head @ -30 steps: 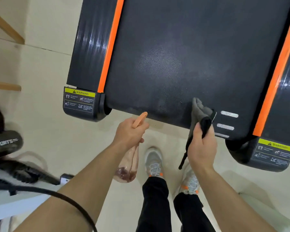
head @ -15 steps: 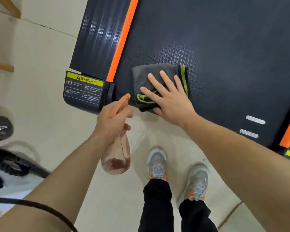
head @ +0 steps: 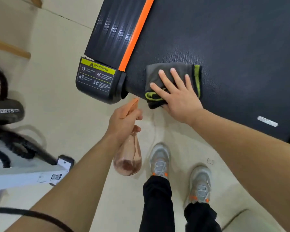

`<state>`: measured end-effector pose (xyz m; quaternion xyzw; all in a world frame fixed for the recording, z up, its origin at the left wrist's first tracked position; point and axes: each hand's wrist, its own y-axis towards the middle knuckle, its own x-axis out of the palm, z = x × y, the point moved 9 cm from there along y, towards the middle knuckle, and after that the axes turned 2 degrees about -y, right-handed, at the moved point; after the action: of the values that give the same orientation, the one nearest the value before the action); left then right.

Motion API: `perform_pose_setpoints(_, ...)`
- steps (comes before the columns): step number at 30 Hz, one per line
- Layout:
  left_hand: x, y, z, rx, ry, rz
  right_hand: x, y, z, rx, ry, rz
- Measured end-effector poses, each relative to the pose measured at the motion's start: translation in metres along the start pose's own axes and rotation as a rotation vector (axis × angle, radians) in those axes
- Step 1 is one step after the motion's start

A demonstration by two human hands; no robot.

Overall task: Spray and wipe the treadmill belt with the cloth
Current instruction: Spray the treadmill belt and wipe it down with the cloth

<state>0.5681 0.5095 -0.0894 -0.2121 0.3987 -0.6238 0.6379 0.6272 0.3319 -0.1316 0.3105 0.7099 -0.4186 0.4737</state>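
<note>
1. Fingers of my right hand lie straight and spread, pressing the cloth flat on the belt near its left corner.
2. My left hand grips the spray bottle by the neck, over the floor just off the belt's end.
3. The end cap beside the cloth bears a yellow "WARNING" label; a dark pad far left reads "SPORTS".
4. An orange strip edges the belt left of the cloth; bare belt spreads right and ahead.

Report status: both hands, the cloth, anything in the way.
Right hand flat on grey cloth, pressing it on treadmill belt near rear edge. Left hand grips spray bottle, off the belt. No obstacle seen on belt.
</note>
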Motion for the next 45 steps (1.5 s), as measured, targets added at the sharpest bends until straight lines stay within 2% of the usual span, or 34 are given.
perform_pose_setpoints(4,0.001,-0.01,-0.012,-0.007,0.062,0.034,-0.002,0.035,-0.025,-0.08,-0.039,-0.014)
perform_pose_setpoints(7,0.015,-0.02,-0.015,-0.018,0.085,0.022,0.008,-0.021,-0.004,-0.099,-0.044,-0.003)
perform_pose_setpoints(9,0.039,-0.029,-0.015,-0.015,0.118,-0.036,0.02,-0.081,0.022,-0.043,-0.039,-0.019)
perform_pose_setpoints(12,0.082,-0.045,-0.019,-0.029,0.145,-0.109,0.032,-0.178,0.072,0.244,0.102,-0.035)
perform_pose_setpoints(15,0.124,-0.063,-0.023,-0.035,0.187,-0.161,0.036,-0.252,0.088,0.548,0.39,0.022)
perform_pose_setpoints(18,0.159,-0.075,-0.027,-0.028,0.218,-0.182,0.056,-0.3,0.068,0.786,0.766,-0.034)
perform_pose_setpoints(20,0.179,-0.08,-0.031,-0.018,0.254,-0.221,0.073,-0.33,0.049,1.006,1.077,-0.037)
perform_pose_setpoints(24,0.216,-0.09,-0.039,0.04,0.424,-0.328,0.121,-0.39,-0.005,1.463,1.661,0.076)
perform_pose_setpoints(26,0.23,-0.096,-0.041,0.098,0.468,-0.376,0.138,-0.409,-0.03,1.57,1.762,0.153)
perform_pose_setpoints(30,0.246,-0.106,-0.052,0.195,0.537,-0.436,0.151,-0.421,-0.054,1.623,1.827,0.316)
perform_pose_setpoints(33,0.252,-0.106,-0.056,0.281,0.582,-0.408,0.161,-0.415,-0.057,1.66,1.889,0.424)
perform_pose_setpoints(36,0.255,-0.102,-0.066,0.333,0.6,-0.354,0.166,-0.398,-0.051,1.615,1.928,0.495)
perform_pose_setpoints(43,0.238,-0.097,-0.075,0.358,0.559,-0.214,0.165,-0.382,-0.044,1.549,2.003,0.569)
perform_pose_setpoints(45,0.24,-0.096,-0.076,0.363,0.563,-0.23,0.162,-0.385,-0.044,1.552,2.036,0.576)
